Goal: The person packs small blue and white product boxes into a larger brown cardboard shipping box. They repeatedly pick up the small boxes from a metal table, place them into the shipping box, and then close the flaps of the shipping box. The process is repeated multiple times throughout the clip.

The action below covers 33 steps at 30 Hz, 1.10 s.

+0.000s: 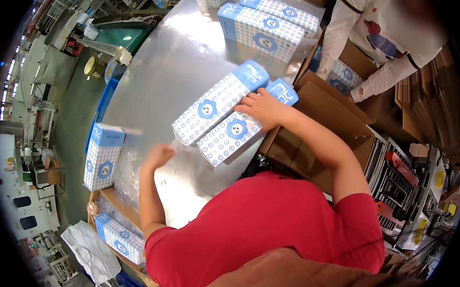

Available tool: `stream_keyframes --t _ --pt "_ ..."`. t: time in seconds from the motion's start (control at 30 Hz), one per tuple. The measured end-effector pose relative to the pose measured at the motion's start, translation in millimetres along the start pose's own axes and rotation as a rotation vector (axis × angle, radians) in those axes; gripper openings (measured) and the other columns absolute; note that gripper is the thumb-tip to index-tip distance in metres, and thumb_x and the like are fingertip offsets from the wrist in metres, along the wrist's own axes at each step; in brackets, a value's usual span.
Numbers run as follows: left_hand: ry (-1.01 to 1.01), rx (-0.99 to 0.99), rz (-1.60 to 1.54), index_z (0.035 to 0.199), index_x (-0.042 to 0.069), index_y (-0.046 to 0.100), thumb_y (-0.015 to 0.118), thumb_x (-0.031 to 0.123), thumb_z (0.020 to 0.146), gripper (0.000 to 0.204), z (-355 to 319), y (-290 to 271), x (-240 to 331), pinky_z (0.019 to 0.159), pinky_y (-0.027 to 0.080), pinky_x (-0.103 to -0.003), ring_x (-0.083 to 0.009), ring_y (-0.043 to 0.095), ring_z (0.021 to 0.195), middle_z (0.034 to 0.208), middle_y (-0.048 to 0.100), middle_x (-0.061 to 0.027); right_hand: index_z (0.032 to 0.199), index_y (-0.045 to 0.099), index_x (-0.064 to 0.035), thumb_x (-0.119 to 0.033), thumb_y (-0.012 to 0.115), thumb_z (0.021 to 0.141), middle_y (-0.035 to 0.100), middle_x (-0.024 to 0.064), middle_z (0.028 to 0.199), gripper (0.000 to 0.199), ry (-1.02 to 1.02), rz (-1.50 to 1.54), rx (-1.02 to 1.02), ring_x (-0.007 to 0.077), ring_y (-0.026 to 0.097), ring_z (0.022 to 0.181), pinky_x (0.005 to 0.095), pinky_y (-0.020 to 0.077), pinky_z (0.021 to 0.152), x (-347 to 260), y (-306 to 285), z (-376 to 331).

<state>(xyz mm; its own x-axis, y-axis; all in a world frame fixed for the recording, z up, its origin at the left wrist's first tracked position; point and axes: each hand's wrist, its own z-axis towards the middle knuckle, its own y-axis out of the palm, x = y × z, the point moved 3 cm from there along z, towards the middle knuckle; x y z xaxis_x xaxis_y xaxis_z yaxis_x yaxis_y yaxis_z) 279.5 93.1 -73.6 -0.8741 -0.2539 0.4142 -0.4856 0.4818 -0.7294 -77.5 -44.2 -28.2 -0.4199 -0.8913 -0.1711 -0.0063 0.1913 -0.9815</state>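
Observation:
Two long cartons lie side by side, slanting across the metal table (pixel 140 96). Both are white with small blue patterns, a blue end and a round cartoon badge. My right hand (pixel 262 110) lies across the nearer carton (pixel 232 135), its fingers over the edge facing the farther carton (pixel 218 100). By the lower ends of the cartons is my left hand (pixel 158 156), slightly blurred, with its fingers drawn together. A bit of clear plastic film (pixel 181 146) shows beside its fingertips; whether they grip it is unclear.
Similar cartons (pixel 266 34) stand at the far side, and another (pixel 103 156) at left. One carton (pixel 120 239) lies in a box among clear film. An open cardboard box (pixel 336 118) is at my right. Across the table, a person's hands (pixel 358 93) reach into another box.

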Motion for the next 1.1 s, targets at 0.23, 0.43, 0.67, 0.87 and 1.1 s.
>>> stream_keyframes --t 0.23,0.43,0.67,0.87,1.1 --pt "0.425 0.858 0.184 0.128 0.01 0.049 0.067 0.02 0.078 0.054 -0.8 -70.5 134.0 0.086 0.044 -0.042 -0.0354 0.055 0.103 0.11 0.058 -0.0196 0.124 0.047 -0.0105 -0.009 0.069 0.06 0.052 0.0098 0.109 0.068 -0.068 -0.038 0.226 0.026 0.049 0.11 0.0441 0.033 0.094 -35.8 -9.8 -46.1" --pt "0.384 0.462 0.356 0.141 0.012 0.032 0.078 0.031 0.06 0.095 118.5 -7.4 190.1 0.09 0.039 -0.048 -0.038 0.049 0.111 0.122 0.05 -0.0214 0.125 0.045 -0.0045 -0.019 0.08 0.055 0.05 0.0121 0.118 0.08 0.313 0.335 0.771 0.0303 0.048 0.112 0.0411 0.0368 0.094 -20.7 -73.1 -215.6" --pt "1.078 0.7 0.111 0.135 -0.001 0.032 0.076 0.012 0.058 0.09 59.4 -21.3 239.7 0.104 0.027 -0.049 -0.0382 0.044 0.112 0.122 0.047 -0.0184 0.133 0.038 0.0007 -0.03 0.057 0.083 0.051 0.0164 0.127 0.061 0.818 1.753 1.811 0.0301 0.053 0.114 0.0429 0.0452 0.094 -51.9 61.8 -474.8" --pt "1.121 0.133 -0.519 0.14 -0.001 0.023 0.08 0.014 0.066 0.095 82.7 25.8 308.5 0.105 0.031 -0.042 -0.0289 0.039 0.127 0.135 0.039 -0.018 0.127 0.049 -0.004 -0.042 0.04 0.093 0.057 0.0136 0.119 0.052 0.87 1.517 2.163 0.0273 0.058 0.105 0.04 0.0471 0.09 -70.2 148.5 -500.6" --pt "1.475 -0.493 0.546 0.143 0.009 0.028 0.074 0.034 0.064 0.095 35.2 188.7 432.8 0.089 0.041 -0.045 -0.0414 0.05 0.105 0.114 0.051 -0.0269 0.133 0.04 -0.0024 -0.046 0.043 0.09 0.052 0.0147 0.127 0.061 0.656 1.749 2.176 0.0283 0.053 0.112 0.041 0.0438 0.095 -87.3 73.7 -460.1"
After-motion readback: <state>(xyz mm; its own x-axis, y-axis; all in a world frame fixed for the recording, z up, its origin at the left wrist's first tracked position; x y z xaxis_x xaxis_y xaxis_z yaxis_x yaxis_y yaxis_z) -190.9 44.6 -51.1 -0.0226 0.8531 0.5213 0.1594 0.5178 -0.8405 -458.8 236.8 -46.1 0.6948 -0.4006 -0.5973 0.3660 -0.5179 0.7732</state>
